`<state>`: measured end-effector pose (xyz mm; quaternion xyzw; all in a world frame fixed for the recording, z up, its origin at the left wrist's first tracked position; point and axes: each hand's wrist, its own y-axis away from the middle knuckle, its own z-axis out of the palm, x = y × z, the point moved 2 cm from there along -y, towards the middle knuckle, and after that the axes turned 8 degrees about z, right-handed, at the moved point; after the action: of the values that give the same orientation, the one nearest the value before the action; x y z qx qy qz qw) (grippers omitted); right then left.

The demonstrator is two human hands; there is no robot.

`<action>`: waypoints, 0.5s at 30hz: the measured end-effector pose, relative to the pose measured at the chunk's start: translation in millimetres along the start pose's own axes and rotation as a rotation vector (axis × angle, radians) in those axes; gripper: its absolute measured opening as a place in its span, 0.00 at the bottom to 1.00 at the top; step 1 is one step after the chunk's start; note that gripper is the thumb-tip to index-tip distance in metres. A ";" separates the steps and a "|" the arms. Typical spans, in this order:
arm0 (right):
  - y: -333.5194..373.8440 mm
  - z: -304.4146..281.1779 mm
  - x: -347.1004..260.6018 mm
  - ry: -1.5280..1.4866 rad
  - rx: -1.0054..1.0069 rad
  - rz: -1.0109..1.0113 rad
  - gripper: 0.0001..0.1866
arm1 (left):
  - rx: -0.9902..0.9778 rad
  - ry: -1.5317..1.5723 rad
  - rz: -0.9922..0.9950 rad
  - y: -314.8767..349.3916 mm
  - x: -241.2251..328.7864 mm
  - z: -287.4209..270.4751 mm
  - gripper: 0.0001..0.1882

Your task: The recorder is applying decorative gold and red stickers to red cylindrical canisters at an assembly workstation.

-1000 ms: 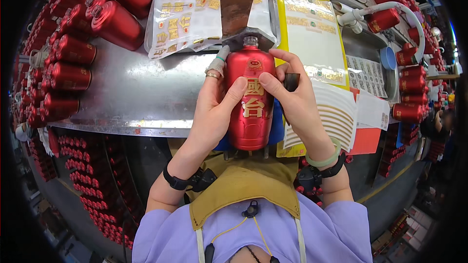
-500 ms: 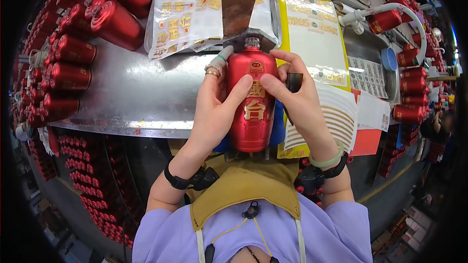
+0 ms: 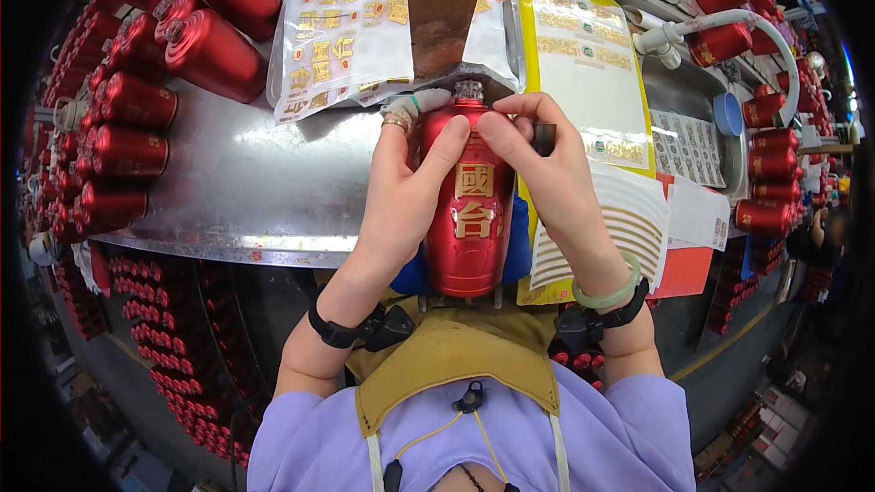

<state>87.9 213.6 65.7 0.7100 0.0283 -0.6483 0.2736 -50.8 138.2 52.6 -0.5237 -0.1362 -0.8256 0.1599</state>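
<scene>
A red bottle (image 3: 467, 255) with gold characters lies in front of me, its clear glass neck pointing away, on a blue support (image 3: 519, 237). My left hand (image 3: 406, 178) is closed round its left side, thumb pressed on the upper front; pale coverings sit on its fingertips. My right hand (image 3: 542, 164) lies along the right shoulder, thumb beside the other thumb and forefinger near the neck. Tucked in its curled fingers is a dark flat piece (image 3: 544, 138), mostly hidden. Both thumbs cover the small emblem above the gold characters.
A brown upright bar (image 3: 444, 9) stands just beyond the neck. Behind it, a metal tray (image 3: 518, 27) bears a sheet of gold stickers (image 3: 319, 36). More sticker sheets (image 3: 583, 100) lie at right beside a sink with a blue cup (image 3: 727, 113). Red bottles (image 3: 219, 55) crowd the left.
The bottle has shifted slightly toward me. Both thumbs have moved up the bottle onto the emblem, uncovering the upper gold character. The dark piece has turned and shows less.
</scene>
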 end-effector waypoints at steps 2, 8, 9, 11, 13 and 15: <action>1.4 3.0 -0.6 0.035 0.038 -0.056 0.19 | 0.011 0.019 -0.011 -1.1 -2.3 -0.4 0.22; -1.7 1.6 -3.1 0.073 0.001 -0.058 0.17 | 0.005 0.033 -0.049 -0.7 2.7 1.4 0.21; -2.3 0.6 -2.4 0.074 0.002 -0.058 0.17 | 0.005 0.034 -0.049 -0.5 3.8 1.8 0.21; -4.1 -2.7 -1.1 0.009 -0.034 -0.040 0.14 | 0.015 0.010 -0.059 -0.7 5.6 2.5 0.20; -1.8 -3.8 -3.8 0.007 -0.047 -0.026 0.15 | 0.012 0.007 -0.067 -1.6 5.7 2.6 0.21; 0.0 -6.5 -9.3 0.005 -0.059 -0.011 0.16 | 0.008 0.004 -0.077 -2.6 5.8 3.7 0.21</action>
<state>92.4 219.2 74.5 0.7030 0.0522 -0.6469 0.2908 -51.1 141.3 59.3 -0.5157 -0.1590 -0.8317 0.1306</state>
